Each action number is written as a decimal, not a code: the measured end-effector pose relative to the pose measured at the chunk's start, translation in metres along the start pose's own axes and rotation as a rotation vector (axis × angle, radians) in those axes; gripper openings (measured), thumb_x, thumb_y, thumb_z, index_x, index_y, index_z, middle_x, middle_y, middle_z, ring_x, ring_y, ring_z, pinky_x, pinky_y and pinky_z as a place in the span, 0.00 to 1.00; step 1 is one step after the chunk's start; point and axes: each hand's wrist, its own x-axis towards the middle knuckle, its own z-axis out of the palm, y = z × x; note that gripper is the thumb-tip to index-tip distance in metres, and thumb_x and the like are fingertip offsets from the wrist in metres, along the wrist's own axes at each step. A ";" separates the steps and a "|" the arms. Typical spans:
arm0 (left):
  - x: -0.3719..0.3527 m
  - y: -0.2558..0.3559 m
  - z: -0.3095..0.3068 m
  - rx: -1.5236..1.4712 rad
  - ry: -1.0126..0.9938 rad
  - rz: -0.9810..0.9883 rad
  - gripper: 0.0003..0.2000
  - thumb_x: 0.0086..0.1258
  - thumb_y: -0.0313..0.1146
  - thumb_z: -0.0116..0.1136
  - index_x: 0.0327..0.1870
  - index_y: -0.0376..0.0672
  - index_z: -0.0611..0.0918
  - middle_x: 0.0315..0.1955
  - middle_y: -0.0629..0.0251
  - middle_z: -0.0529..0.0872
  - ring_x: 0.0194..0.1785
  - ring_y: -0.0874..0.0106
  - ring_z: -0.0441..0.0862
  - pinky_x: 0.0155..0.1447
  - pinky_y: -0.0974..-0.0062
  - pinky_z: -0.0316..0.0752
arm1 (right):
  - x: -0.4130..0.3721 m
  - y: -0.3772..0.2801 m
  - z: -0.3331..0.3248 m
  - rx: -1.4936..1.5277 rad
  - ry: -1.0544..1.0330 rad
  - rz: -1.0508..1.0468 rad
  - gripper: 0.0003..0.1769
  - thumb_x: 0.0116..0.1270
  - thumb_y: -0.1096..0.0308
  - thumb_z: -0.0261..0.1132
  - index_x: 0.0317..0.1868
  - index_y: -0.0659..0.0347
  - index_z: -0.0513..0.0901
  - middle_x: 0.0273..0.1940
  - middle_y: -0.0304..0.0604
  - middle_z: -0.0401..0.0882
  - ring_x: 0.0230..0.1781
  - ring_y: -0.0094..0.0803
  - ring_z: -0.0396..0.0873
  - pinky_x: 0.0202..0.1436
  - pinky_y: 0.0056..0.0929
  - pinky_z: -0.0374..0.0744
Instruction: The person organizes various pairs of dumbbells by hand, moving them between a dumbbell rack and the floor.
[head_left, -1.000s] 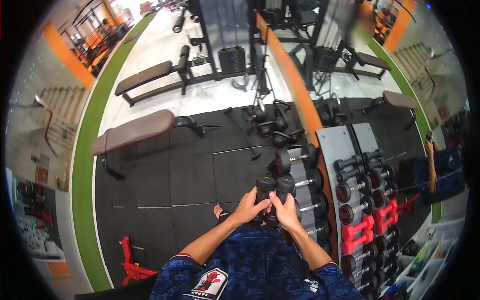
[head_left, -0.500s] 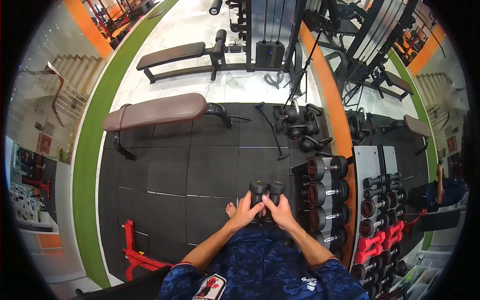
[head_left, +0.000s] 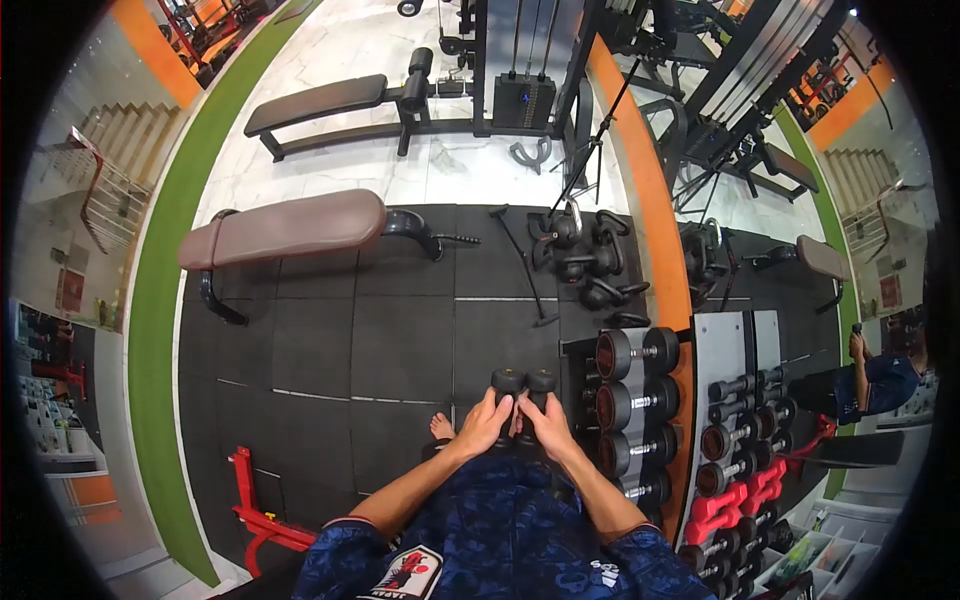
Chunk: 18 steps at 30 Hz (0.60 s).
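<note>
Two dumbbells stand up on end, side by side, in front of the torso. The left hand (head_left: 483, 425) is wrapped tight round the left dumbbell (head_left: 507, 381), and the right hand (head_left: 548, 428) is closed round the right dumbbell (head_left: 541, 381). This looks like a two-handed carry. Any swing rightward needs care, because the dumbbell rack (head_left: 640, 400) is just beside. Open rubber floor (head_left: 400, 340) lies ahead and to the left, with the bench (head_left: 285, 228) at its far edge.

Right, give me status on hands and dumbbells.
Left hand shut on left dumbbell. Right hand shut on right dumbbell. Both upright, side by side, above lap. Dumbbell rack close on right.
</note>
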 end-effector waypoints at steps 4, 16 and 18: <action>0.032 -0.010 0.017 0.167 0.069 -0.103 0.18 0.79 0.45 0.37 0.52 0.36 0.68 0.35 0.57 0.82 0.42 0.68 0.79 0.52 0.70 0.70 | 0.035 -0.001 -0.026 0.026 -0.066 0.097 0.08 0.69 0.67 0.60 0.42 0.61 0.70 0.27 0.39 0.75 0.25 0.26 0.75 0.31 0.26 0.74; 0.125 -0.144 0.020 0.104 0.141 -0.355 0.24 0.74 0.52 0.42 0.48 0.33 0.67 0.38 0.34 0.81 0.47 0.41 0.79 0.49 0.53 0.71 | 0.162 0.127 -0.046 -0.113 -0.006 0.299 0.16 0.65 0.65 0.63 0.49 0.63 0.71 0.30 0.40 0.77 0.25 0.25 0.75 0.29 0.26 0.74; 0.149 -0.197 0.024 0.130 0.166 -0.416 0.25 0.73 0.53 0.42 0.49 0.33 0.67 0.38 0.34 0.81 0.48 0.42 0.79 0.50 0.53 0.71 | 0.191 0.166 -0.042 -0.137 0.036 0.365 0.16 0.65 0.65 0.63 0.50 0.62 0.73 0.31 0.39 0.77 0.26 0.25 0.75 0.29 0.25 0.74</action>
